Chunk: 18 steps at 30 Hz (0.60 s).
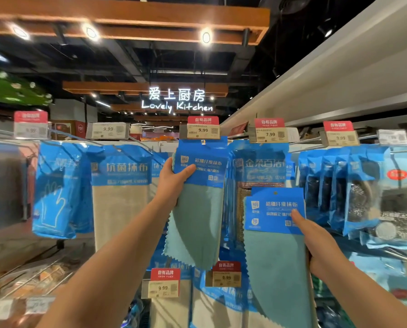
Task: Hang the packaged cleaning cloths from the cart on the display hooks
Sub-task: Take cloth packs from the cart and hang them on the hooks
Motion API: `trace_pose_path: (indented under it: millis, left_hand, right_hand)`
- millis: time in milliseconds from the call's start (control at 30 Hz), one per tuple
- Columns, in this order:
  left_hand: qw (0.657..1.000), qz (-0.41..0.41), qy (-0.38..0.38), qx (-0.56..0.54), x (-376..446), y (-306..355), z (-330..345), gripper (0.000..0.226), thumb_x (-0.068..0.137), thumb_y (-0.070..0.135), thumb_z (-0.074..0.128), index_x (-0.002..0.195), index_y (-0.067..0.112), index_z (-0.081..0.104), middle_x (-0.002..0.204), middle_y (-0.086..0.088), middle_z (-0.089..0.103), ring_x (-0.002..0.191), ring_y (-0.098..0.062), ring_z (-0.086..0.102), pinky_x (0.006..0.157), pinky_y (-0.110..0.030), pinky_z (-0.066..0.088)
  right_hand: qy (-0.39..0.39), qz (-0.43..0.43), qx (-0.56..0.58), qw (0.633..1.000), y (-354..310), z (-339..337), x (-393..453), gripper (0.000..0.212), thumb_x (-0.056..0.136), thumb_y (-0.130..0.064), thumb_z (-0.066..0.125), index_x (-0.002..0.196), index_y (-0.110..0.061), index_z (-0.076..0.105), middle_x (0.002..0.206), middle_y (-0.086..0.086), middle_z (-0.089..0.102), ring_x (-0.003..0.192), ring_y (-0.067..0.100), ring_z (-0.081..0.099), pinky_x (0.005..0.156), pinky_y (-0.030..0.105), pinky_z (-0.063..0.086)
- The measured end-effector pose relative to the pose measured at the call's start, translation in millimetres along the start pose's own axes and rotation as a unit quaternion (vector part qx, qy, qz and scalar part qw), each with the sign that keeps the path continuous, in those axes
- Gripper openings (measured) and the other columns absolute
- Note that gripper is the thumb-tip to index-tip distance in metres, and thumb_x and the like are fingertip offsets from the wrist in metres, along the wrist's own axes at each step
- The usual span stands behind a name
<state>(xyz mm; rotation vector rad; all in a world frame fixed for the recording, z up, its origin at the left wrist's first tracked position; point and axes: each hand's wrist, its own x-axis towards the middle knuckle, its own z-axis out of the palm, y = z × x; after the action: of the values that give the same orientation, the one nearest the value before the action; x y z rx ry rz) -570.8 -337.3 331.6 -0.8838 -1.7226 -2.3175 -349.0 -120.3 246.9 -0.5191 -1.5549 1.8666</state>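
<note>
The left hand [174, 176] grips one cloth pack [199, 185] up at the hook [203, 142], seemingly threading its hole on. The right hand [316, 242] holds a second pack [274, 223] lower, waiting; it needs lifting to a hook.

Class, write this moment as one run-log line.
left hand: grips teal cloth pack on hook | right hand: holds second teal cloth pack, unhung | step: hanging underway
</note>
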Motion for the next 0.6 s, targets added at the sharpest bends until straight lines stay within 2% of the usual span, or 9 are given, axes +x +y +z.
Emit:
trace_pose_path:
  millis: [100,300,467,600]
  left_hand:
    - [0.999,0.018,0.016,-0.024,4,7,-1,0.03,0.083,0.024,0.072,0.108,0.026,0.056,0.106,-0.001,0.069,0.091,-0.02,0.07,0.074,-0.04,0.059]
    - [1.0,-0.014,0.022,0.009,10,14,2,0.03,0.082,0.029,0.073,0.107,0.021,0.058,0.102,-0.003,0.07,0.083,-0.017,0.071,0.066,-0.035,0.059]
    - [0.999,-0.027,0.029,0.011,11,8,6,0.034,0.081,0.031,0.073,0.108,0.019,0.058,0.102,-0.003,0.071,0.088,-0.02,0.071,0.075,-0.04,0.06]
    - [0.999,-0.039,0.023,0.02,18,12,8,0.032,0.08,0.032,0.074,0.105,0.019,0.06,0.102,-0.004,0.071,0.086,-0.02,0.071,0.075,-0.041,0.06]
  right_hand:
    - [-0.009,0.002,0.001,1.0,5,3,3,0.044,0.083,-0.051,0.065,0.114,-0.02,0.067,0.101,0.009,0.075,0.091,0.034,0.072,0.089,0.058,0.052]
    - [-0.019,0.009,0.008,1.0,10,14,5,0.042,0.083,-0.05,0.066,0.112,-0.02,0.068,0.101,0.01,0.075,0.091,0.035,0.072,0.089,0.06,0.052]
    - [-0.036,0.003,0.01,0.999,7,16,2,0.037,0.087,-0.048,0.062,0.111,-0.021,0.068,0.101,0.01,0.075,0.09,0.035,0.072,0.087,0.058,0.053]
    - [-0.022,-0.001,0.012,1.0,3,15,2,0.048,0.079,-0.055,0.067,0.115,-0.023,0.067,0.105,0.008,0.074,0.094,0.035,0.071,0.089,0.06,0.052]
